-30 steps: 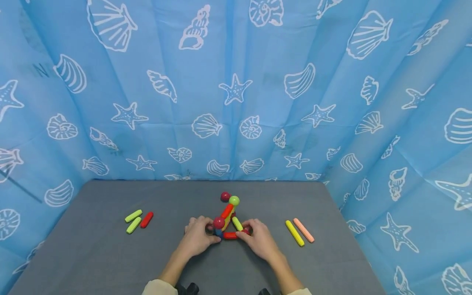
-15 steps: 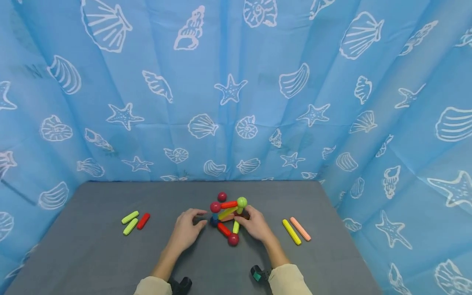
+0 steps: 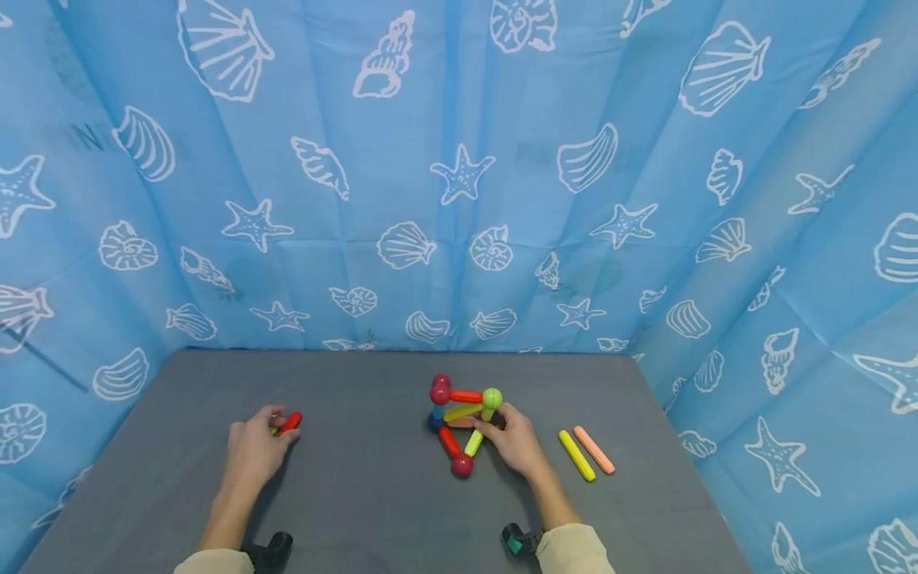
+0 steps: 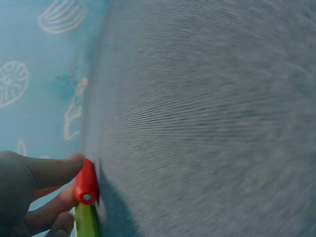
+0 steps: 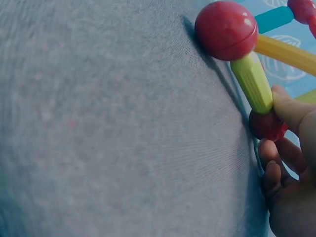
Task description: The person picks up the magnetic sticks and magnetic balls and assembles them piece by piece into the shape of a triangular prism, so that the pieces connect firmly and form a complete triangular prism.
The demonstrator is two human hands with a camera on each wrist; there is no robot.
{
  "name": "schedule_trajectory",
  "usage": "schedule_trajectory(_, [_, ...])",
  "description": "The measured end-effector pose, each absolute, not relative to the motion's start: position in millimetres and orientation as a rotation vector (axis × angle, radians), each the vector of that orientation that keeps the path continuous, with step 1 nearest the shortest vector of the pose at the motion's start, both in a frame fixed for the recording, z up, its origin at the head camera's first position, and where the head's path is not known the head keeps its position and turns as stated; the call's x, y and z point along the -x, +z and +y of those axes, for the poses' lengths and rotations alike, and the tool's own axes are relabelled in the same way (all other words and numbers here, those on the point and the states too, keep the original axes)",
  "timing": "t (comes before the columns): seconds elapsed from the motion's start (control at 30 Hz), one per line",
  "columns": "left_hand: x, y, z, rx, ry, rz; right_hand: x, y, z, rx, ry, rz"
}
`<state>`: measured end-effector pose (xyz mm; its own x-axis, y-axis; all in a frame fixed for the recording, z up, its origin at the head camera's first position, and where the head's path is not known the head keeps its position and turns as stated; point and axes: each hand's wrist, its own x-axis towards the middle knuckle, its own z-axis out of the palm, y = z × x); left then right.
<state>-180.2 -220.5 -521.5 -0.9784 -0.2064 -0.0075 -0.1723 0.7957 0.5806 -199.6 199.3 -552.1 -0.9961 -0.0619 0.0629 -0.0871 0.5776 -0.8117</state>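
Observation:
A red magnetic stick (image 3: 290, 422) lies between the thumb and fingers of my left hand (image 3: 253, 450), which pinches it at the table's left. In the left wrist view, a lime stick (image 4: 87, 221) lies just beside that red stick (image 4: 85, 182). Centre right, my right hand (image 3: 518, 445) grips a dark red ball (image 5: 266, 124) at a base corner of a frame built of magnetic sticks and balls. The frame has a lime ball (image 3: 492, 398) on top, a red top stick (image 3: 466, 395), a dark blue ball (image 3: 435, 422) and a front red ball (image 3: 462, 465).
A yellow stick (image 3: 577, 456) and a peach stick (image 3: 594, 450) lie side by side to the right of my right hand. Another red ball (image 3: 441, 380) sits behind the frame. A blue shell-print curtain (image 3: 459, 263) stands along the back of the grey table (image 3: 373, 510).
My left hand has let go of the frame, moved left and taken hold of the red stick. The frame has turned, its front red ball now nearest me. My right hand stays at the frame.

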Motion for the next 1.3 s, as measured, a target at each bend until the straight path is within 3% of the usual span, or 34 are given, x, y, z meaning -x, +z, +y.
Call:
schedule_trajectory(0.23, [182.3,-525.9,-208.9,-0.140,-0.773,-2.938,197.2,-554.0,202.7,-0.104,1.516,-2.754])
schedule_trajectory(0.4, [178.6,-510.9,-183.6,-0.121,-0.969,-2.874,195.4,-555.7,203.1,-0.090,1.574,-2.749])
schedule_trajectory(0.6, [172.9,-500.1,-112.9,-0.022,-1.249,-2.628,192.8,-557.4,204.0,-0.072,1.580,-2.746])
schedule_trajectory(0.87, [150.0,-512.8,-20.2,0.250,-1.590,-2.517,193.2,-559.2,204.5,-0.043,1.567,-2.726])
schedule_trajectory(1.3, [140.4,-532.0,2.9,0.392,-1.656,-2.589,192.3,-557.7,206.5,-0.081,1.562,-2.703])
